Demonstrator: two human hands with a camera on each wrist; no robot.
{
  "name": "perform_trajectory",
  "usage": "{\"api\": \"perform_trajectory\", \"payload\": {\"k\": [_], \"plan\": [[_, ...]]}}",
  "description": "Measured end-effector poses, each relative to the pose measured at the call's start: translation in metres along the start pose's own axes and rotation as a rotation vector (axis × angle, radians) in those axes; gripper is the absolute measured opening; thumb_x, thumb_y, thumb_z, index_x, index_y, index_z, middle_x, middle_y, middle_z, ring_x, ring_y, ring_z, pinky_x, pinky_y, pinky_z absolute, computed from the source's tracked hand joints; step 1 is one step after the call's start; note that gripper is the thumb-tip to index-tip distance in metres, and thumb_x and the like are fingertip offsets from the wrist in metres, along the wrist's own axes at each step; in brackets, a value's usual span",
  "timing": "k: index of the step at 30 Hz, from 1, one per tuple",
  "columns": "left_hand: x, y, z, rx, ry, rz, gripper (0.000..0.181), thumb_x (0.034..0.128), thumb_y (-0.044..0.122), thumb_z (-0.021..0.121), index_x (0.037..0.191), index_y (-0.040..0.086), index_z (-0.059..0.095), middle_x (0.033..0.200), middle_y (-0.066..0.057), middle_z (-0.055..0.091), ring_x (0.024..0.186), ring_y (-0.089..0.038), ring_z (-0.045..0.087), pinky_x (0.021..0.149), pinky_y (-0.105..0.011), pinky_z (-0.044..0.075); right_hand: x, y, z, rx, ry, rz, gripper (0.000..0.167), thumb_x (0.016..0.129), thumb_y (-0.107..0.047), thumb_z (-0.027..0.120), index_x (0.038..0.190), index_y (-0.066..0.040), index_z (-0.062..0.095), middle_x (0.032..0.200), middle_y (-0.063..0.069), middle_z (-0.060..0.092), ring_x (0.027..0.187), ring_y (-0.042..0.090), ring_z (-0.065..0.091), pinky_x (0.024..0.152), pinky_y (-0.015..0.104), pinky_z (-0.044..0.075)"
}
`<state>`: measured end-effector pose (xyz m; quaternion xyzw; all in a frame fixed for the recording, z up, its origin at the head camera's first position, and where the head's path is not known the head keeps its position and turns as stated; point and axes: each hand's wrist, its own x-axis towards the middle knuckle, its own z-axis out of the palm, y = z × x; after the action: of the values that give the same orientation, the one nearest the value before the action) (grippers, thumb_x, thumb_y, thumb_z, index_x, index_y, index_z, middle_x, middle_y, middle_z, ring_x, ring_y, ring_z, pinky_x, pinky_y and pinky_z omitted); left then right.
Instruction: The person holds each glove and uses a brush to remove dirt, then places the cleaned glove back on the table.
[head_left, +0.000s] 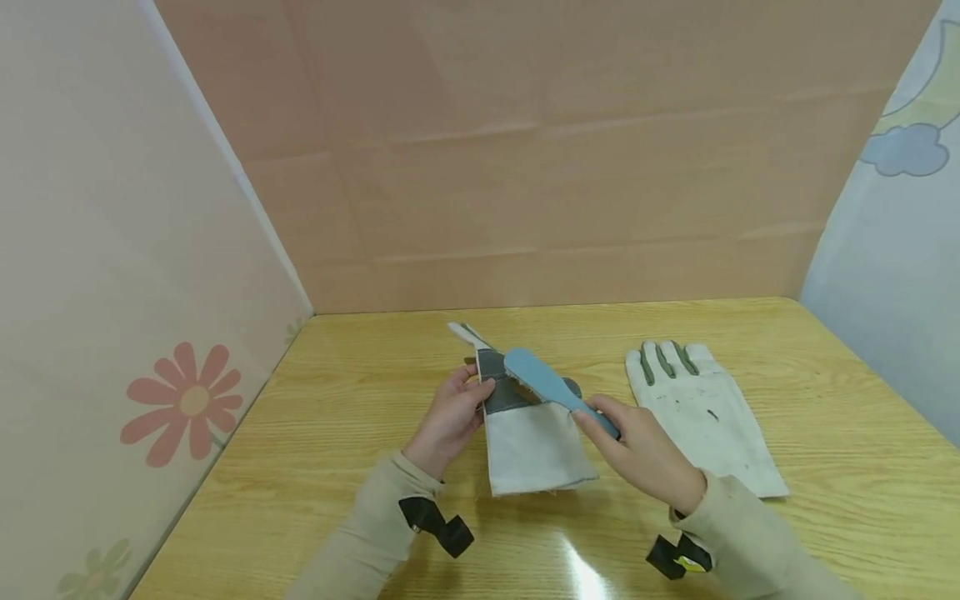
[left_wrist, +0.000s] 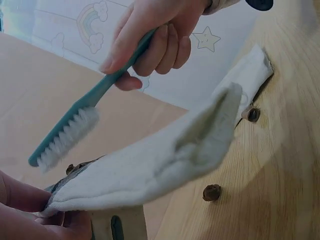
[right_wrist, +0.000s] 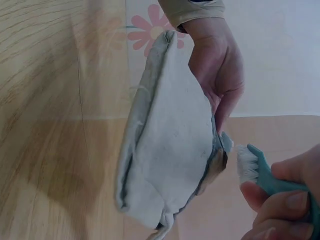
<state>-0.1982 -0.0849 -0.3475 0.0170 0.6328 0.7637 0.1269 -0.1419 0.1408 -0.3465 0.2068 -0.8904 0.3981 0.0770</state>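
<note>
My left hand (head_left: 448, 414) pinches a white work glove (head_left: 534, 450) with a dark grey band (head_left: 504, 392) by its left edge and lifts it over the table. In the left wrist view, the raised white glove (left_wrist: 135, 175) stretches across the middle, its far end blurred. My right hand (head_left: 641, 446) grips the handle of a blue brush (head_left: 543, 379). White bristles (left_wrist: 70, 137) face the glove; in the right wrist view, a gap shows between the bristles (right_wrist: 246, 164) and the glove (right_wrist: 175, 125). A brown patch (right_wrist: 215, 170) shows at the glove's edge.
A second white glove (head_left: 708, 417) with green between its fingers lies flat on the wooden table (head_left: 360, 367) at the right. Small brown curled lumps (left_wrist: 212, 192) appear in the left wrist view. A brown back wall (head_left: 555, 167) and printed side panels (head_left: 150, 250) enclose the table.
</note>
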Motion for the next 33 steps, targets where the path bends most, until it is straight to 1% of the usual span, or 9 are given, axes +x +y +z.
{"api": "perform_trajectory", "payload": {"k": [4, 6, 11, 14, 16, 19, 24, 29, 33], "plan": [[0.001, -0.002, -0.001, -0.003, 0.002, 0.001, 0.042, 0.0975, 0.006, 0.043, 0.138, -0.002, 0.034, 0.115, -0.015, 0.063, 0.088, -0.004, 0.062, 0.082, -0.024, 0.049, 0.0, 0.0, 0.002, -0.001, -0.021, 0.012, 0.017, 0.097, -0.023, 0.049, 0.093, -0.011, 0.061, 0.053, -0.009, 0.03, 0.042, -0.002, 0.022, 0.041, 0.019, 0.028], [0.001, -0.002, -0.003, -0.013, 0.009, 0.0, 0.043, 0.0975, 0.005, 0.043, 0.139, -0.002, 0.032, 0.115, -0.013, 0.062, 0.088, -0.004, 0.062, 0.081, -0.022, 0.049, -0.003, 0.002, 0.002, -0.014, -0.022, 0.007, 0.016, 0.097, -0.022, 0.05, 0.091, -0.011, 0.06, 0.054, -0.009, 0.03, 0.042, -0.002, 0.021, 0.041, 0.018, 0.027], [0.002, -0.004, -0.007, -0.024, 0.026, -0.005, 0.044, 0.0976, 0.005, 0.042, 0.14, -0.001, 0.031, 0.126, -0.022, 0.056, 0.091, -0.005, 0.062, 0.081, -0.021, 0.049, -0.01, 0.009, -0.002, -0.045, -0.025, 0.013, 0.017, 0.098, -0.022, 0.049, 0.082, -0.015, 0.054, 0.054, -0.011, 0.027, 0.043, -0.003, 0.018, 0.042, 0.017, 0.026], [0.001, -0.003, -0.008, -0.032, 0.033, -0.002, 0.042, 0.097, 0.003, 0.042, 0.138, -0.002, 0.033, 0.119, -0.019, 0.06, 0.089, -0.005, 0.062, 0.079, -0.021, 0.049, -0.012, 0.011, -0.005, -0.047, -0.017, 0.02, 0.018, 0.098, -0.022, 0.048, 0.082, -0.015, 0.053, 0.053, -0.012, 0.026, 0.043, -0.003, 0.017, 0.041, 0.017, 0.026], [0.0, -0.003, -0.007, -0.041, 0.033, -0.004, 0.041, 0.0966, 0.003, 0.043, 0.136, -0.003, 0.035, 0.11, -0.011, 0.064, 0.085, -0.004, 0.062, 0.077, -0.02, 0.05, -0.011, 0.009, -0.007, -0.039, -0.002, 0.015, 0.018, 0.098, -0.021, 0.047, 0.083, -0.015, 0.055, 0.053, -0.012, 0.026, 0.043, -0.003, 0.017, 0.041, 0.018, 0.026], [-0.001, -0.002, -0.004, -0.044, 0.007, -0.005, 0.04, 0.0966, 0.003, 0.043, 0.135, -0.003, 0.036, 0.102, -0.004, 0.065, 0.083, -0.003, 0.062, 0.075, -0.02, 0.05, -0.006, 0.005, -0.005, -0.005, 0.015, 0.005, 0.018, 0.098, -0.02, 0.047, 0.084, -0.014, 0.055, 0.052, -0.011, 0.027, 0.042, -0.003, 0.018, 0.04, 0.019, 0.027], [-0.003, -0.003, -0.002, -0.058, -0.042, -0.004, 0.04, 0.0972, 0.005, 0.043, 0.135, -0.002, 0.035, 0.095, 0.003, 0.064, 0.084, -0.003, 0.061, 0.075, -0.02, 0.05, -0.002, 0.001, 0.003, 0.028, -0.016, -0.015, 0.018, 0.098, -0.022, 0.047, 0.086, -0.012, 0.056, 0.053, -0.01, 0.028, 0.041, -0.002, 0.02, 0.04, 0.019, 0.028], [-0.003, -0.003, -0.005, -0.082, -0.013, -0.011, 0.04, 0.0966, 0.003, 0.042, 0.135, -0.003, 0.034, 0.085, 0.01, 0.062, 0.078, -0.002, 0.06, 0.07, -0.019, 0.05, -0.009, 0.005, 0.006, 0.025, -0.036, -0.002, 0.017, 0.098, -0.02, 0.048, 0.084, -0.013, 0.055, 0.054, -0.01, 0.028, 0.042, -0.002, 0.02, 0.041, 0.018, 0.027], [-0.003, -0.004, -0.009, -0.085, -0.002, -0.005, 0.044, 0.0965, 0.002, 0.041, 0.138, -0.005, 0.029, 0.09, 0.007, 0.062, 0.079, -0.002, 0.06, 0.07, -0.018, 0.05, -0.015, 0.009, 0.003, 0.027, -0.047, 0.018, 0.019, 0.098, -0.02, 0.048, 0.081, -0.014, 0.053, 0.055, -0.011, 0.027, 0.043, -0.003, 0.019, 0.041, 0.018, 0.027]]}}
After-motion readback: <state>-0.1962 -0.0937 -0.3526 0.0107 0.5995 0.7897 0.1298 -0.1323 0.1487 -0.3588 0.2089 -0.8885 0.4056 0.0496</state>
